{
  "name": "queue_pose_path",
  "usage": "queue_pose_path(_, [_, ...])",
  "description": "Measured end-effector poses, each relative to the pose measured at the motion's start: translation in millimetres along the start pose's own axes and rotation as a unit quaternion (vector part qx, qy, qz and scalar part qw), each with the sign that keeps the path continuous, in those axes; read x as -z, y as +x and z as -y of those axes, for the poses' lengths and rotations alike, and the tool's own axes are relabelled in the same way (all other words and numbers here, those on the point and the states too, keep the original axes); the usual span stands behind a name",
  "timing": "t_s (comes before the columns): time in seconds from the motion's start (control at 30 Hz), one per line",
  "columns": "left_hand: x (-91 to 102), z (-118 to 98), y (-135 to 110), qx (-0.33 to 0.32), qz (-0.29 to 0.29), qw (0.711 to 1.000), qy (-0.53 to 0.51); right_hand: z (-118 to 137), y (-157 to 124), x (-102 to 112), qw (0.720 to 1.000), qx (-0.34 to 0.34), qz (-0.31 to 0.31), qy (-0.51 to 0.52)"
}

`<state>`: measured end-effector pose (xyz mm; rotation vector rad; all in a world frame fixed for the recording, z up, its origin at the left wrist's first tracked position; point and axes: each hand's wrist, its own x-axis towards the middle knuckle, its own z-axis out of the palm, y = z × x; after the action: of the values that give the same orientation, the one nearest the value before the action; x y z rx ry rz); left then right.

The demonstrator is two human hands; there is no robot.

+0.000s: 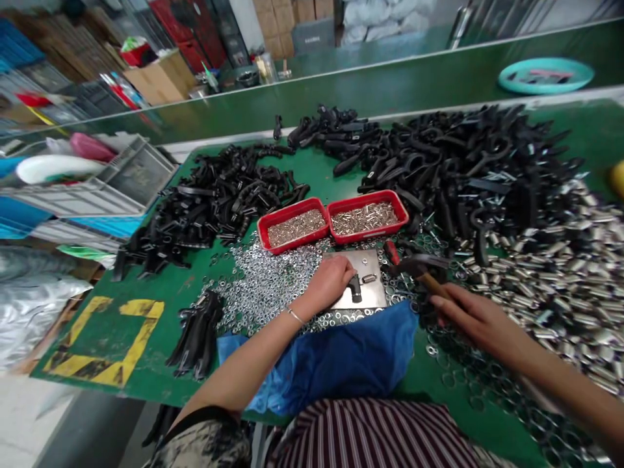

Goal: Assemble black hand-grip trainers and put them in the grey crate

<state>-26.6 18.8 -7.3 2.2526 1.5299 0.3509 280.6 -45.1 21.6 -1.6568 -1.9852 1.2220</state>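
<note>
My left hand [331, 281] rests on a small steel plate [371, 296] in the middle of the green table [160, 292]. Its fingers are closed around a short black part [355, 289] standing on the plate. My right hand [475, 318] grips the wooden handle of a hammer [419, 266], whose dark head hangs just right of the plate. Two red trays [334, 221] of small metal pins sit just beyond the plate. Loose silver washers [263, 286] lie scattered around it.
Big heaps of black plastic handles [453, 162] cover the back and left of the table. Shiny metal tubes [570, 279] pile up at the right. A blue cloth [336, 361] lies at the near edge. Grey crates [121, 182] stand at the left, and a teal dish [546, 75] sits on the far shelf.
</note>
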Motion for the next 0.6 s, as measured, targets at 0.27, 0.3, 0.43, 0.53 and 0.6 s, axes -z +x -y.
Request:
queue_pose_path(0.27, [1.1,0.5,-8.2,-0.172,-0.005,0.978,0.122,13.5,16.1,-13.3,0.999,0.031,0.019,-0.011])
queue_pose_path(0.3, [0.3,1.7,-12.5,-0.154,-0.021,0.983,0.099,19.6,16.1,-12.4,0.999,0.041,0.014,-0.023])
queue_pose_path(0.43, [-9.2,7.3,-31.1,-0.087,-0.037,0.995,-0.007,45.5,18.2,-14.0,0.993,0.084,-0.046,-0.071])
queue_pose_path(0.53, [-17.5,11.1,-37.4,-0.076,-0.023,0.996,-0.043,50.2,30.9,-23.5,0.984,0.089,-0.041,-0.15])
queue_pose_path(0.6, [-20.5,12.8,-37.4,-0.08,-0.024,0.995,-0.048,47.3,41.5,-28.6,0.981,0.071,0.003,-0.183])
